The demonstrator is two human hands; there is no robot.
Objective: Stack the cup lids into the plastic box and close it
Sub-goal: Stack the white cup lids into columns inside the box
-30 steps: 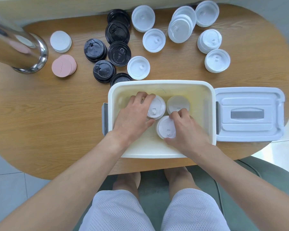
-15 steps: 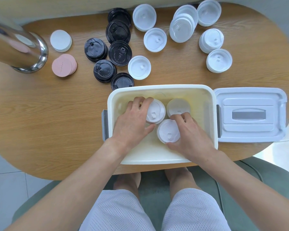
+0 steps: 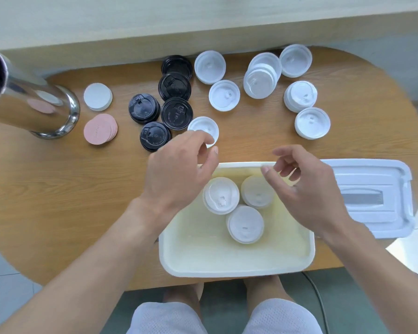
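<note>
From the head camera, your left hand hovers over the far left corner of the plastic box, fingers loosely spread and curled, holding nothing; its fingertips sit just in front of a single white lid lying on the table. Your right hand hangs above the far right part of the box, fingers also apart and empty. Inside the box you have three white lids clustered toward the far side: one on the left, one on the right partly behind your right fingers, and one nearer you, each touching its neighbours. The box cover lies flat on the table just to the right of the box, handle side up. Beyond the box, a group of black lids sits left of centre, and more white lids, some stacked, spread across the far right of the table. At far left stand a shiny metal cylinder, a white disc and a fanned stack of pink discs.
</note>
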